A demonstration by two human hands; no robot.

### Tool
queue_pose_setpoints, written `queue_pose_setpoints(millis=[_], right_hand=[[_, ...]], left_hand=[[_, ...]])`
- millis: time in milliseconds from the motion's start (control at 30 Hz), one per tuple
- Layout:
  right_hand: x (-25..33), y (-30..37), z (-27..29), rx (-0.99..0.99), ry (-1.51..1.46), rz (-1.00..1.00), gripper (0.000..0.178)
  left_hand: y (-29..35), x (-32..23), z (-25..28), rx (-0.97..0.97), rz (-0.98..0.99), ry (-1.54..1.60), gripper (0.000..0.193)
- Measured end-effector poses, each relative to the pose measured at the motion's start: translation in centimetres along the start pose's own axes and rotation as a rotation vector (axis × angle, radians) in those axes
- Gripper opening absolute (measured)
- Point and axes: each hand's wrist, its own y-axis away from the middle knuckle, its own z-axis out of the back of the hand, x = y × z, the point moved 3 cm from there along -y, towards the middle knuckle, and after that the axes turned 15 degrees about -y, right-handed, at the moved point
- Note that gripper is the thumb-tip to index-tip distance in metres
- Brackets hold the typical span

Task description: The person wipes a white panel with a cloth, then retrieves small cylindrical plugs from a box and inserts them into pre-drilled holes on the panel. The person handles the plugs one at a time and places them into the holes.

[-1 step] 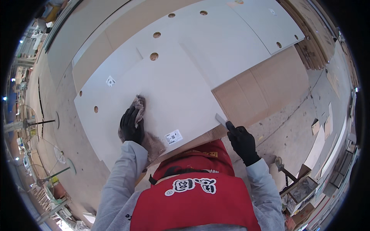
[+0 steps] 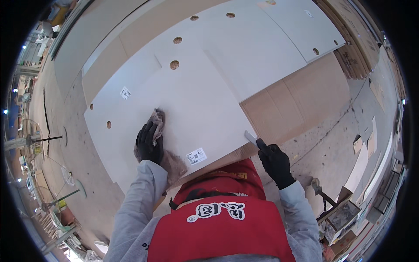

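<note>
Two-handed work in the head view: press the brown cloth [image 2: 175, 167] flat under the left hand [image 2: 149, 143], laid palm-down on it (cannot tell whether gripping), against the white panel [image 2: 209, 120] below. Angle the flat blade [image 2: 250, 137], gripped in the closed right hand [image 2: 274, 163], shallowly at the panel's corner just ahead, clear of the paper label [image 2: 196, 156] between the hands.

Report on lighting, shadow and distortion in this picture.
Head view: fisheye bending, with the pale panel bowed along its far edge; head view: a soft dark shadow on it beside the left hand; head view: the right hand's black glove loses detail; head view: small lights glare near the left rim.
</note>
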Motion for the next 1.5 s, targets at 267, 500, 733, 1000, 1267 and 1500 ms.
queue_pose_setpoints(millis=[267, 500, 733, 1000, 1267, 1500], right_hand=[[-1.2, -0.5, 1.3, 0.139, 0.009, 0.086, 0.041], [-1.9, -2.9, 3.3, 0.187, 0.014, 0.124, 0.036], [-1.9, -8.4, 3.3, 0.227, 0.044, 0.294, 0.035], [-1.3, -11.7, 3.8, 0.468, 0.094, 0.369, 0.03], [0.5, -21.1, 2.2, 0.444, 0.045, 0.511, 0.039], [1.8, -25.9, 0.8, 0.517, 0.128, 0.52, 0.032]], left_hand=[[0.0, -0.3, 0.3, 0.014, 0.004, -0.019, 0.035], [0.1, 0.0, -0.1, 0.011, 0.007, -0.003, 0.035], [0.2, -0.1, 0.0, 0.018, 0.035, -0.011, 0.037], [0.0, -0.2, 0.2, 0.006, 0.066, -0.001, 0.037], [-0.4, -0.2, 0.6, 0.023, 0.061, -0.002, 0.034], [-0.3, -0.1, 0.7, 0.05, 0.097, -0.023, 0.035]])
